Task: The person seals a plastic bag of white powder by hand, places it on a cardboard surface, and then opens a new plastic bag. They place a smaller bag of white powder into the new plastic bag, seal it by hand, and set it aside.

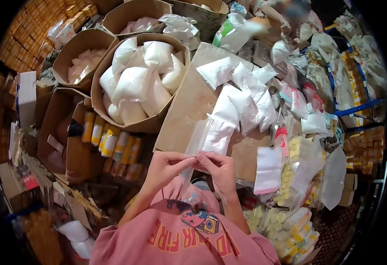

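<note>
Both hands meet at the near edge of a cardboard-topped work surface [180, 119]. My left hand [169, 168] and my right hand [220, 170] are closed, thumbs and fingertips pinching a clear plastic bag [198, 137]. The film runs up past the fingers and hangs below them; its opening cannot be made out. Just beyond the fingers lies a filled bag of white powder [220, 134]. More powder-filled bags [246, 101] are heaped farther back on the cardboard. To the right of my right hand is a stack of flat white bags [268, 170].
A large carton [97, 99] at left holds several white-filled bags [134, 84]. Yellow-labelled containers [109, 141] stand in a box below it. Bags of pale yellow round pieces [290, 172] lie at right. At the top right another person's arm [275, 15] reaches in beside a blue-framed rack [356, 108].
</note>
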Motion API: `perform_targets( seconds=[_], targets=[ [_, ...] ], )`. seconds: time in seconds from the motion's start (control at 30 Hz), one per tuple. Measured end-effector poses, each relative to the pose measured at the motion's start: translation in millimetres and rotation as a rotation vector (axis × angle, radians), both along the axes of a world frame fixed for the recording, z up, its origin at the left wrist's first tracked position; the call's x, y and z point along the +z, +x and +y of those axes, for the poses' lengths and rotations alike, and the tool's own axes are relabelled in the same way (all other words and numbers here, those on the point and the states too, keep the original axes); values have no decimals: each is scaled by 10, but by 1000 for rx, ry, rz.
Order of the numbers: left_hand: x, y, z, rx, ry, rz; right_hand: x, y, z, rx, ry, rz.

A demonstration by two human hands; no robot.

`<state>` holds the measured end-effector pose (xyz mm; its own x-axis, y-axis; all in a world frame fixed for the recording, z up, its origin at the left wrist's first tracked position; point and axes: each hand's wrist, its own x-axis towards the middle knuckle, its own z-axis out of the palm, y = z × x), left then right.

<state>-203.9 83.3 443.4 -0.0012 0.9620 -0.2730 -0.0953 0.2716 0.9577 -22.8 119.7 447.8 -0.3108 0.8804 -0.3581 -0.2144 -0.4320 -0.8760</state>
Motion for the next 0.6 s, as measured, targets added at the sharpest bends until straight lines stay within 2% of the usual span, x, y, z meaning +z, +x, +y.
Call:
perform_targets(
  seconds=[0.1, 0.2, 0.3, 0.4, 0.43, 0.53, 0.6],
  targets=[
    [-31, -4, -28, 50, 32, -37, -14, -49, 10, 9, 2, 7],
    [-111, 60, -67, 117, 112, 40, -29, -113, -3, 4, 57, -81],
    [-72, 120, -32, 127, 254, 271, -45, -170, 14, 30, 162, -301],
    [-138, 170, -13, 153, 354, 457, -8, -209, 59, 122, 128, -448],
    [-175, 173, -14, 143, 345, 497, -34, -219, 61, 138, 219, -519],
    [-196, 163, 7, 102, 372, 565, -154, -161, 139, 369, 280, -679],
    [-240, 154, 5, 26, 361, 583, -188, -169, 148, 403, 109, -550]
  ],
)
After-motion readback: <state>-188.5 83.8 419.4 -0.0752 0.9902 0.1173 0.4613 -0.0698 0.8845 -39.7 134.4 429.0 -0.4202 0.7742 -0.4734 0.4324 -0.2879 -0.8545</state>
